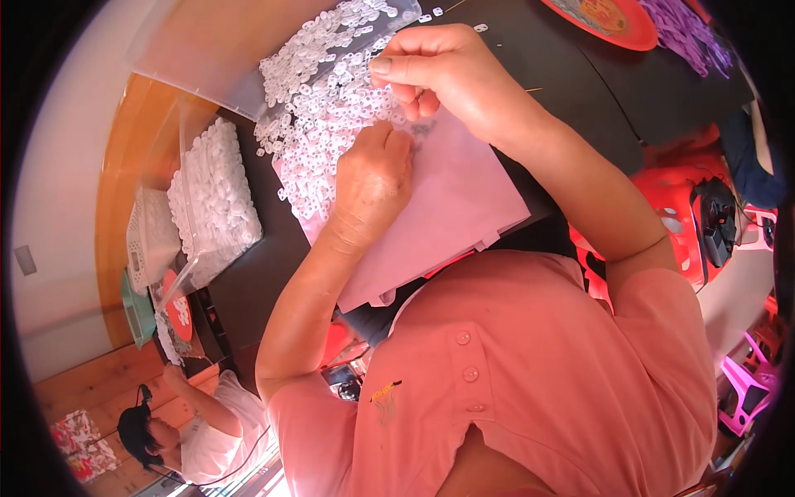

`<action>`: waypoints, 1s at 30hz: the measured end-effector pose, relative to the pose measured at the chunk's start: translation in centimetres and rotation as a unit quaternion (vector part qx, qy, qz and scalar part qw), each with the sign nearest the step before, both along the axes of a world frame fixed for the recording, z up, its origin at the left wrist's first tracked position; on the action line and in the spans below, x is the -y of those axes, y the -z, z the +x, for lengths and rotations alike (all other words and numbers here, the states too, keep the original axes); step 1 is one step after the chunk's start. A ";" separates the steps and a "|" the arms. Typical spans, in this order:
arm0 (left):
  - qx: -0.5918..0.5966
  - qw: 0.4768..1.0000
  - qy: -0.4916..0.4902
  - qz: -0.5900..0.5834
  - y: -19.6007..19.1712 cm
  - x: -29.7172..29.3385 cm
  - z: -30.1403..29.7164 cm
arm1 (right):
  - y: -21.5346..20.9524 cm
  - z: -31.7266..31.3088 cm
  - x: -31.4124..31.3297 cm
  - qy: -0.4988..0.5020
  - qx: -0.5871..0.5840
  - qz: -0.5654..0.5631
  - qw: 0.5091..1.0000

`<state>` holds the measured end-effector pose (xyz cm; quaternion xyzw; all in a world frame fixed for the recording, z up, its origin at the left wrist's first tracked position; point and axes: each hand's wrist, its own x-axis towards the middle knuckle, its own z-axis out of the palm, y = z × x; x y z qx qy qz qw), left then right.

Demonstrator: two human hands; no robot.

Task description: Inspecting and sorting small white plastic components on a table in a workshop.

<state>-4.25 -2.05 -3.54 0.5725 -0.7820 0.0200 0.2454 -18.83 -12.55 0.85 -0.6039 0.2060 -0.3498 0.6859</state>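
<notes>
Dark desk (530, 58) carries all work items. Left hand (373, 180) is curled at the edge of a pile of small white pieces (319, 128); its grasp is hidden. Right hand (443, 79), thumb against forefinger, is just beyond; whether it grips a piece cannot be told. Pink cloth (464, 182) lies beneath both. Outward: red plate (642, 38) and purple strips (687, 37), upper right; another person (222, 414), lower left.

curled hands (374, 178), close together
</notes>
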 end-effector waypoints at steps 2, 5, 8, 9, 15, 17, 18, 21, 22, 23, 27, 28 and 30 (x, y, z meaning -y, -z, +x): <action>0.023 1.000 -0.004 0.003 0.0 0.2 -0.1 | 0.0 0.0 0.0 -0.008 0.011 0.002 1.000; 0.081 0.996 0.016 -0.017 0.1 0.3 0.0 | -0.3 0.0 -0.3 -0.001 -0.001 -0.011 1.000; 0.105 0.992 0.057 -0.026 0.0 0.8 -0.1 | -0.3 -0.2 -0.3 0.003 0.000 -0.017 1.000; 0.113 0.991 0.059 -0.028 0.1 0.9 -0.1 | -0.3 -0.2 -0.3 0.008 0.001 -0.024 1.000; 0.125 0.988 0.083 -0.021 0.1 1.4 0.2 | -0.2 0.0 -0.1 0.011 0.001 -0.015 1.000; 0.122 0.988 0.090 -0.015 0.0 1.6 0.3 | 0.0 0.1 0.0 0.011 0.001 -0.016 1.000; 0.108 0.990 0.086 -0.005 0.0 1.6 0.3 | 0.1 0.1 0.0 0.012 0.008 -0.011 1.000; 0.035 0.996 0.082 0.005 0.3 1.4 0.9 | 0.0 0.1 0.2 0.022 0.007 -0.023 0.999; -0.023 0.997 0.080 0.007 0.1 1.2 1.1 | 0.0 0.1 0.1 0.031 -0.001 -0.038 0.999; -0.021 0.997 0.077 0.006 -0.2 0.9 1.3 | 0.0 0.1 0.2 0.029 0.002 -0.038 0.999; -0.304 0.943 -0.063 0.120 -1.0 -0.5 1.6 | 1.0 0.1 0.8 0.022 -0.144 -0.213 0.966; -0.318 0.939 -0.067 0.110 -1.2 -0.8 1.8 | 1.3 0.3 0.7 0.021 -0.201 -0.295 0.934; -0.332 0.935 -0.071 0.099 -1.3 -1.0 2.0 | 2.2 0.8 0.5 -0.002 -0.188 -0.283 0.941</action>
